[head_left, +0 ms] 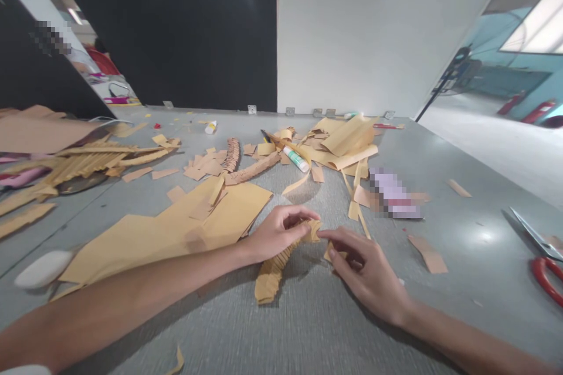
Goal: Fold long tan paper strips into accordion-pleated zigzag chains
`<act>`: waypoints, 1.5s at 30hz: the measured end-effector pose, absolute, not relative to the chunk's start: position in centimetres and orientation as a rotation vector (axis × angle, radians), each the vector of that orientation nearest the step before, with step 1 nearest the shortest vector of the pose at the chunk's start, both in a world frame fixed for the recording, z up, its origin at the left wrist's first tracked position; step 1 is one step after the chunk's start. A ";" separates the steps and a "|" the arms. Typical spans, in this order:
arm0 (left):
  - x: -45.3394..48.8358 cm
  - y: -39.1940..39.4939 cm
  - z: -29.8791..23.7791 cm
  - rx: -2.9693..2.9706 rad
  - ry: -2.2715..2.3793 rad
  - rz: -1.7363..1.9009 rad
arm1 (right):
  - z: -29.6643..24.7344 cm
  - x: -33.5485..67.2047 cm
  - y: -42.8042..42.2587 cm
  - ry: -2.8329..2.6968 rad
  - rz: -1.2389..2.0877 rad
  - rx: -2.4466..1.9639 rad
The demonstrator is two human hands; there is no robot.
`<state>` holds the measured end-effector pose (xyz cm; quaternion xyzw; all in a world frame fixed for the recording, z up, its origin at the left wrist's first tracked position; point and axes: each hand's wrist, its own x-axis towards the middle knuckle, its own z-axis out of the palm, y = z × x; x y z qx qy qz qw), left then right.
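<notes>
My left hand (277, 231) pinches the upper end of a folded accordion chain of tan paper (272, 272) that hangs down onto the grey table (308, 328). My right hand (367, 269) meets it from the right, fingers curled, pressing the same end of the chain with its fingertips and holding a small tan paper piece (329, 255) beneath. Both hands work close together near the table's front middle. A large sheet of tan paper (176, 228) lies just left of my left hand.
Tan paper scraps and strips (334, 146) litter the table's back. A glue stick (295, 159) and two finished folded chains (240, 164) lie mid-table. Red-handled scissors (543, 258) rest at the right edge. More strips (83, 164) pile at the left. A white object (41, 269) sits front left.
</notes>
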<state>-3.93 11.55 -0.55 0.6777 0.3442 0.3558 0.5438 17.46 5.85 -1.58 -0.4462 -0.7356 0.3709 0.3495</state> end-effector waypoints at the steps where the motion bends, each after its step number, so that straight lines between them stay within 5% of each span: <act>1: -3.9 11.6 -0.5 1.599 0.810 0.844 | -1.6 17.5 5.8 -1.893 0.970 -1.153; 18: -4.6 11.9 -0.7 1.233 0.562 0.714 | -2.2 17.4 5.3 -1.574 1.132 -1.064; 26: -4.4 11.8 -0.6 1.266 0.565 0.730 | -2.2 17.8 5.0 -1.839 0.773 -1.125; 45: -4.3 11.5 -0.2 1.418 0.562 0.711 | -1.8 17.7 5.0 -1.987 0.815 -1.051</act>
